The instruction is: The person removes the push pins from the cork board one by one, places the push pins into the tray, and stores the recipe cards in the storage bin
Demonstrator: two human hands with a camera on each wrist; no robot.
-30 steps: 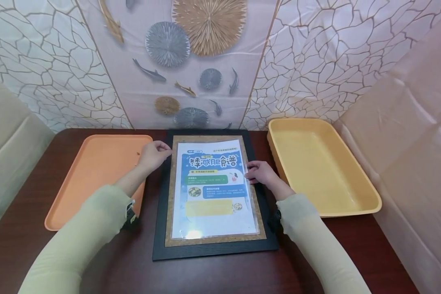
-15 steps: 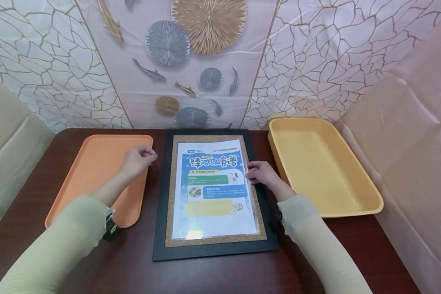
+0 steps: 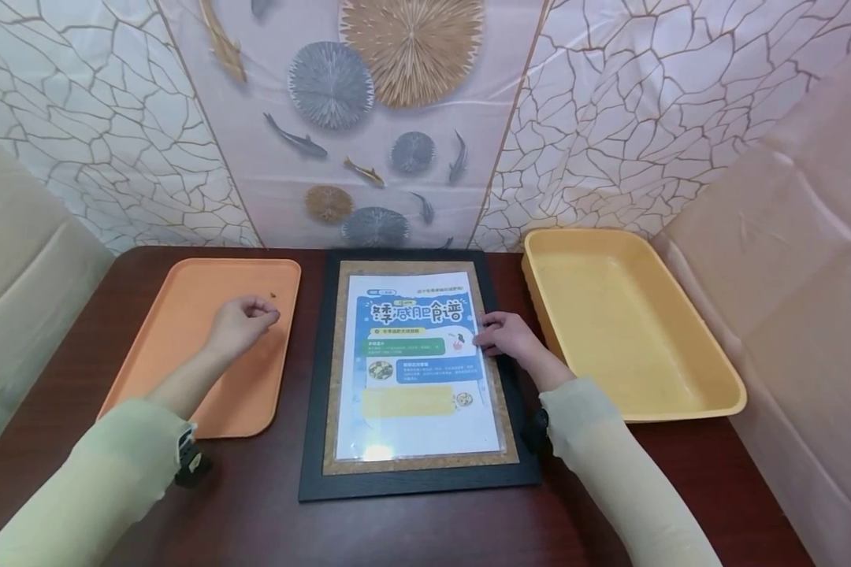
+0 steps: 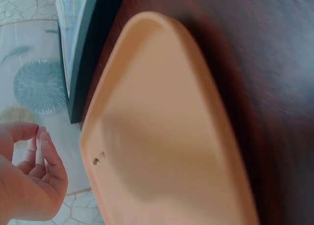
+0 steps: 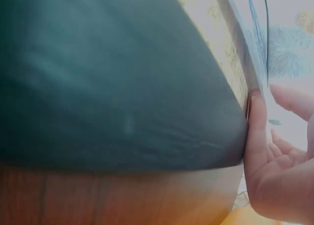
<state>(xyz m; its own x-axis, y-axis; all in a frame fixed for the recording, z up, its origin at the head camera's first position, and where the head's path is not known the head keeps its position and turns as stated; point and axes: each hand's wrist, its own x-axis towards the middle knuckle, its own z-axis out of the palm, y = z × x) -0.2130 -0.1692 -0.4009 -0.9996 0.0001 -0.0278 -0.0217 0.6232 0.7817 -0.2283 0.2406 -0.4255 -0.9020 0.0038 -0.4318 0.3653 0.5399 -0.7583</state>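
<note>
My left hand point(image 3: 239, 327) hovers over the orange tray point(image 3: 191, 295). Its thumb and forefinger tips touch, with nothing visible between them in the left wrist view. Tiny metallic bits point(image 4: 98, 159) lie near the tray's far edge, too small to identify. In the middle, a printed poster in a clear sleeve point(image 3: 411, 437) lies on a cork board point(image 3: 418, 465) with a black frame point(image 3: 418, 483). My right hand point(image 3: 508, 336) holds the poster's right edge, thumb and forefinger on either side of it in the right wrist view.
A deep yellow bin point(image 3: 603, 315) stands to the right of the framed board. Everything sits on a dark brown table point(image 3: 369, 535). A patterned cloth point(image 3: 369, 173) hangs directly behind, and padded pale sides point(image 3: 808, 260) close in both ends.
My left hand has left the poster's upper left corner and moved left and slightly toward me, over the orange tray. My right hand stays at the poster's right edge.
</note>
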